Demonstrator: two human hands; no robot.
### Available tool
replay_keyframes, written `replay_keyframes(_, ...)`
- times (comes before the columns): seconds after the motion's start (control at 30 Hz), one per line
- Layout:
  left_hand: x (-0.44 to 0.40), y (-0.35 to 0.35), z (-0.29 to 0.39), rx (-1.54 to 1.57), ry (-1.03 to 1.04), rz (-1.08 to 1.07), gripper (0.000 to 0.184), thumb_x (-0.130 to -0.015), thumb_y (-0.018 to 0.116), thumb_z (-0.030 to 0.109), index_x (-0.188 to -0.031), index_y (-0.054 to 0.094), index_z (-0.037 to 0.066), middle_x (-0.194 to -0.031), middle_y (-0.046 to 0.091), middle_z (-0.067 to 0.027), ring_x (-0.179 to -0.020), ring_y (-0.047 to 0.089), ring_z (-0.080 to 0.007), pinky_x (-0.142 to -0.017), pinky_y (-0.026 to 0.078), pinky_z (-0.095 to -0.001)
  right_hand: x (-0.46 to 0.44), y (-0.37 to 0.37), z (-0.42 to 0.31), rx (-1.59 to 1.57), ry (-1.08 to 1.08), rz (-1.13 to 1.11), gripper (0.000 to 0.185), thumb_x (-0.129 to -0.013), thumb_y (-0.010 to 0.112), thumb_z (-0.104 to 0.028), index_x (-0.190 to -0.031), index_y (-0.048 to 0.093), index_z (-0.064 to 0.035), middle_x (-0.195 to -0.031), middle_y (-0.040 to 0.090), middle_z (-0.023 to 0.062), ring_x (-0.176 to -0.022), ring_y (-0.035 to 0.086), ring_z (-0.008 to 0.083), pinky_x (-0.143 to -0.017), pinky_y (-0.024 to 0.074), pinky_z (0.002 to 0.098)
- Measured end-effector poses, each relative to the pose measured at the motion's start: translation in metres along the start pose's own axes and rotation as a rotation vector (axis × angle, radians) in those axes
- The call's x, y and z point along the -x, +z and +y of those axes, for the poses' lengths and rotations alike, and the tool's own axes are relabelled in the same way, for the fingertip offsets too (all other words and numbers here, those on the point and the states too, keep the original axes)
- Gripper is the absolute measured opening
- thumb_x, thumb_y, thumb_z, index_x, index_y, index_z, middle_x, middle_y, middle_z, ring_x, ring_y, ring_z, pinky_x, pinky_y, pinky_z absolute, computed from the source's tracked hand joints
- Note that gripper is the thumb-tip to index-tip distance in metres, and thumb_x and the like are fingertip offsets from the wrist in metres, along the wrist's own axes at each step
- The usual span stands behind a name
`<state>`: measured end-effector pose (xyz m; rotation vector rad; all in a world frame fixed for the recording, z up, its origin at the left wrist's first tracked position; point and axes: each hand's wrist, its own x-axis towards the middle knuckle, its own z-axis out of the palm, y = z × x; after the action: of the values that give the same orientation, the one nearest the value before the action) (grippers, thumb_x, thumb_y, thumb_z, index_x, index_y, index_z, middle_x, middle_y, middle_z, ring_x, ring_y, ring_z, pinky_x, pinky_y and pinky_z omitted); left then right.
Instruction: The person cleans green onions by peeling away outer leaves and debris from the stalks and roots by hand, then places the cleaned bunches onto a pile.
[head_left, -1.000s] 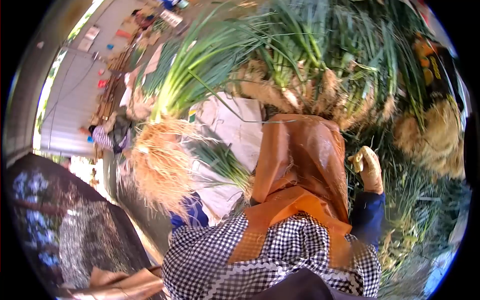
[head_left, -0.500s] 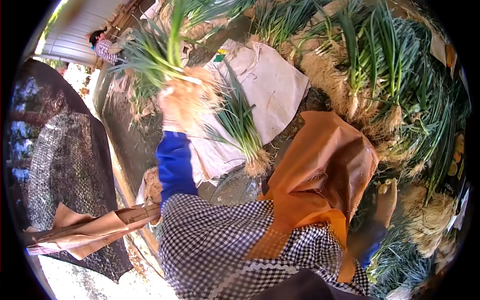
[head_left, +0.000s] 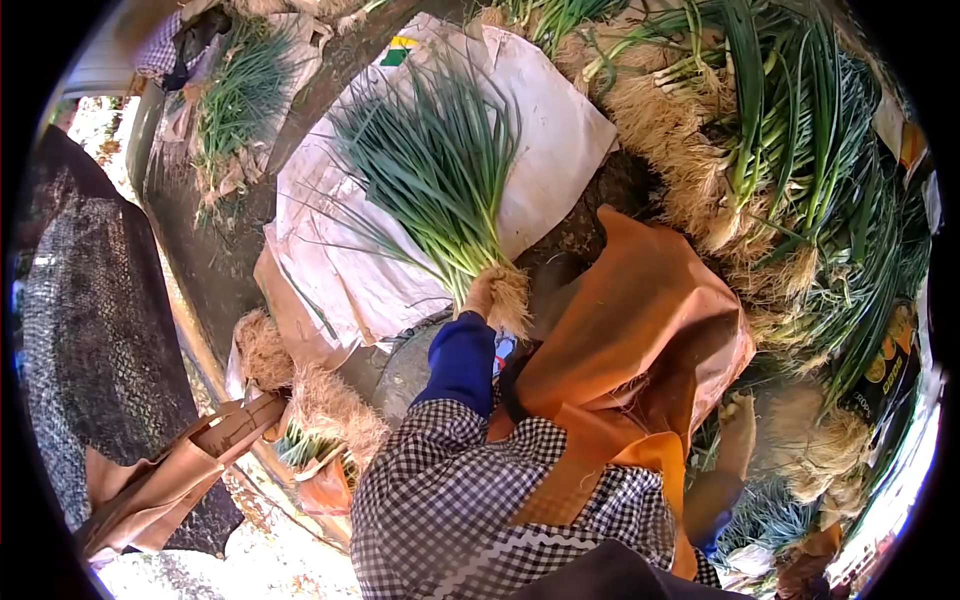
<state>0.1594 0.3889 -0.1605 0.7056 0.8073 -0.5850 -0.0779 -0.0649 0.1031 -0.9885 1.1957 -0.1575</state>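
Observation:
My left hand (head_left: 480,296), in a blue sleeve, is closed around the root end of a bunch of green onions (head_left: 425,170). Their long leaves fan away across a white sack (head_left: 565,150), and the pale stringy roots (head_left: 512,300) stick out beside my fingers. My right hand (head_left: 738,430) is low at the right, between the orange-brown apron (head_left: 640,310) and a clump of roots (head_left: 815,440). Its fingers are small and unclear, so whether it holds anything does not show.
Large heaps of green onions (head_left: 800,150) with tangled roots lie along the right. More onions (head_left: 240,90) are at the upper left, near another person (head_left: 160,50). Root bundles (head_left: 335,410) stand at the lower left beside a brown wrapped bar (head_left: 215,450) and dark netting (head_left: 100,290).
My left hand has brought its onions from the upper left down onto the sack, where they meet the onions lying there. My right hand has shifted slightly left and down in view.

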Motion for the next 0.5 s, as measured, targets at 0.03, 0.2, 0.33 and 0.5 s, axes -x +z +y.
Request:
replay_keyframes(0.03, 0.0, -0.001, 0.002, -0.138, 0.033, 0.034, 0.021, -0.08, 0.055, 0.022, -0.087, 0.062, 0.003, -0.081, 0.063, -0.0072, -0.071, 0.059, -0.0189, -0.066, 0.049, -0.0289, 0.0, 0.002, -0.001, 0.012, 0.008, 0.004, 0.026, -0.089, 0.056, -0.03, -0.087, 0.06, -0.0042, -0.07, 0.052, -0.0003, -0.067, 0.048, 0.0114, -0.071, 0.0414, 0.0272)
replay_keyframes(0.2, 0.055, -0.018, -0.012, -0.477, 0.285, 0.601, 0.041, -0.084, 0.055, 0.031, -0.107, 0.06, -0.003, -0.093, 0.062, -0.0106, -0.079, 0.058, -0.0213, -0.071, 0.047, -0.0309, 0.0, 0.018, -0.008, 0.068, -0.007, 0.01, 0.028, -0.09, 0.055, -0.031, -0.089, 0.06, -0.0034, -0.07, 0.05, -0.001, -0.068, 0.048, 0.0107, -0.07, 0.041, 0.0249)
replay_keyframes(0.33, 0.091, 0.004, -0.022, -1.729, 0.572, 0.542, 0.056, -0.082, 0.056, 0.038, -0.123, 0.044, 0.002, -0.115, 0.055, -0.0146, -0.103, 0.053, -0.031, -0.086, 0.042, -0.0382, -0.013, 0.011, -0.001, 0.136, 0.007, -0.02, 0.023, -0.091, 0.052, -0.027, -0.088, 0.055, -0.0048, -0.068, 0.045, -0.0025, -0.067, 0.046, 0.0105, -0.068, 0.0393, 0.0242)
replay_keyframes(0.5, 0.065, 0.024, -0.031, -2.1, 0.401, 0.363, 0.061, -0.081, 0.055, 0.042, -0.131, 0.041, 0.01, -0.125, 0.051, -0.012, -0.114, 0.05, -0.0285, -0.097, 0.038, -0.0403, -0.025, 0.0, -0.035, 0.46, -0.298, -0.179, 0.016, -0.091, 0.045, -0.011, -0.093, 0.059, -0.0043, -0.073, 0.053, -0.0003, -0.066, 0.048, 0.0078, -0.059, 0.0383, 0.0197)
